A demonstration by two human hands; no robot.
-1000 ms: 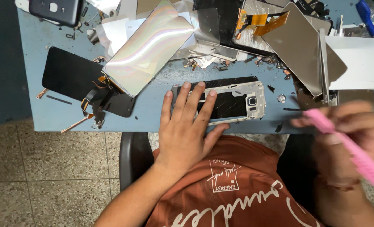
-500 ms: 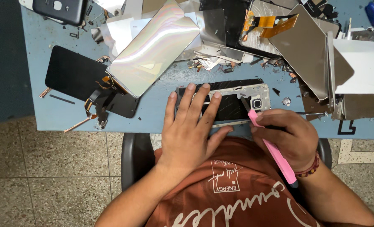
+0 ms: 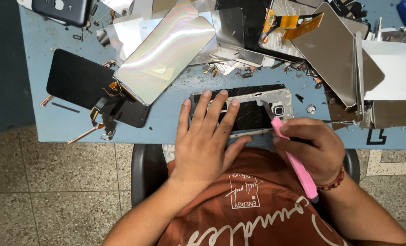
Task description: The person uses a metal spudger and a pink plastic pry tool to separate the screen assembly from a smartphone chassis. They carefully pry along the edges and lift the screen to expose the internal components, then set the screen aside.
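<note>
A dismantled phone (image 3: 257, 111) with a silver frame and black inside lies face down near the front edge of the blue table (image 3: 166, 116). My left hand (image 3: 207, 136) presses flat on its left half, fingers spread. My right hand (image 3: 314, 148) grips a pink-handled tool (image 3: 294, 157) like a pen. The tool's dark tip touches the phone close to the camera hole at its right end.
Loose phone parts crowd the back of the table: an iridescent back panel (image 3: 164, 52), a black screen (image 3: 77, 79) with a flex cable, silver plates (image 3: 337, 57), an orange flex cable (image 3: 298, 20), white sheets (image 3: 392, 68), small screws and scraps. A chair edge (image 3: 146, 171) sits below.
My right hand came in from the right with the pink tool and set its tip on the phone's right end. The left hand has stayed pressed on the phone.
</note>
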